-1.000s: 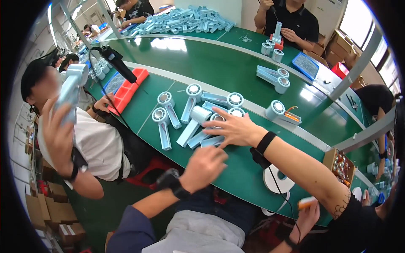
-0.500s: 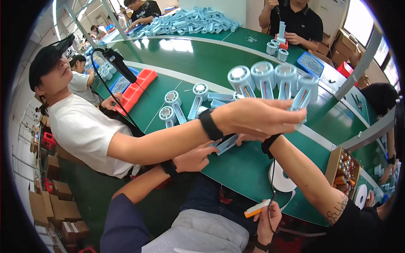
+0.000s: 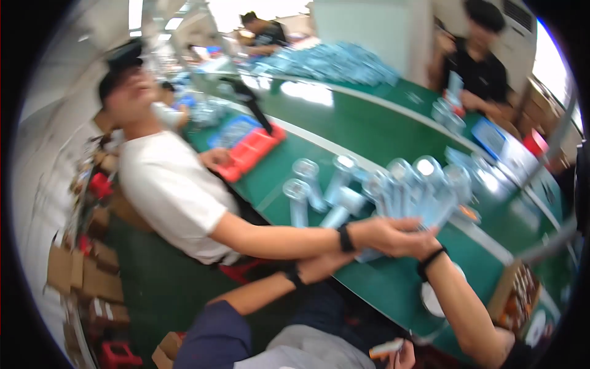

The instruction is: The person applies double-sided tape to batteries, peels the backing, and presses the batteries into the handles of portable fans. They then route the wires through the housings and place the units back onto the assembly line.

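Observation:
My left hand (image 3: 324, 265) is blurred, at the table's near edge under a co-worker's forearm; its fingers are hidden. Just beyond it, a light-blue plastic housing (image 3: 369, 254) shows partly beside the co-workers' hands. My right hand (image 3: 403, 355), low at the bottom edge, is closed round a small orange-and-white handheld piece (image 3: 385, 350). A white-sleeved co-worker's hand (image 3: 396, 237) reaches in from the left and overlaps a tattooed forearm (image 3: 467, 295) from the right. Beyond them stand several light-blue housings (image 3: 427, 169) with round heads and long stems.
A red tray (image 3: 255, 154) and a blue tray (image 3: 236, 131) lie at the left on the green table (image 3: 289, 104). A white roll (image 3: 433, 299) and a cardboard box (image 3: 513, 295) are at the right. A pile of blue parts (image 3: 329, 63) lies at the back.
The view has swung, so the scene sits further right and lower, and is blurred. The housing visible between fingers earlier is now mostly hidden. My right hand shows lower with the same piece.

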Action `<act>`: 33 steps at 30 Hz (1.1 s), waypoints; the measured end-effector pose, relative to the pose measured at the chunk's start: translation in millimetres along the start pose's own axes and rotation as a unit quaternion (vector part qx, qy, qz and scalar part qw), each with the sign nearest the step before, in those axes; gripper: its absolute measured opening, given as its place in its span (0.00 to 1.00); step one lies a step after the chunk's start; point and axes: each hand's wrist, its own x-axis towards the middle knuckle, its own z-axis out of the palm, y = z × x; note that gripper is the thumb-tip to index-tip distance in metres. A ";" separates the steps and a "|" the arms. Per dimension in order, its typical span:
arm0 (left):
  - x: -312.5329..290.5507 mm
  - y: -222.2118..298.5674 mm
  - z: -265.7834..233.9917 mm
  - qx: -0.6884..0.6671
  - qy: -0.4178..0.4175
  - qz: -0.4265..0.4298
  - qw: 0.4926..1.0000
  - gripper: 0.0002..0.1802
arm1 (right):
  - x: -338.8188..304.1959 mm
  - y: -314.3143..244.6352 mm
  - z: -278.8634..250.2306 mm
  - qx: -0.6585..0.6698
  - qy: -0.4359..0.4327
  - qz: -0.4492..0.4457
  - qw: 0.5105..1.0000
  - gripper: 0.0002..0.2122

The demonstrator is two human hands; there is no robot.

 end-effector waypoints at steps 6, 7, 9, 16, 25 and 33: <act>-3.7 59.0 10.5 0.093 0.070 0.055 0.992 0.24 | 226.4 90.6 -195.6 -0.093 -0.301 0.075 0.946 0.14; -7.0 53.3 11.8 0.104 0.090 0.043 0.990 0.24 | 268.0 81.5 -145.2 -0.115 -0.340 0.090 0.929 0.14; -4.6 40.5 11.2 0.342 0.054 0.167 0.923 0.27 | 315.8 38.8 -70.9 -0.168 -0.382 0.106 0.903 0.16; -5.8 59.8 18.4 0.243 0.094 0.108 0.959 0.23 | 358.5 -25.2 44.0 -0.214 -0.426 0.143 0.867 0.19; -3.4 74.6 43.8 0.364 0.198 0.106 0.904 0.13 | 339.9 -44.4 48.2 -0.116 -0.414 0.176 0.885 0.22; -2.5 82.8 69.1 0.360 0.214 0.177 0.890 0.06 | 286.8 -111.2 54.3 -0.702 -0.503 -0.066 0.500 0.25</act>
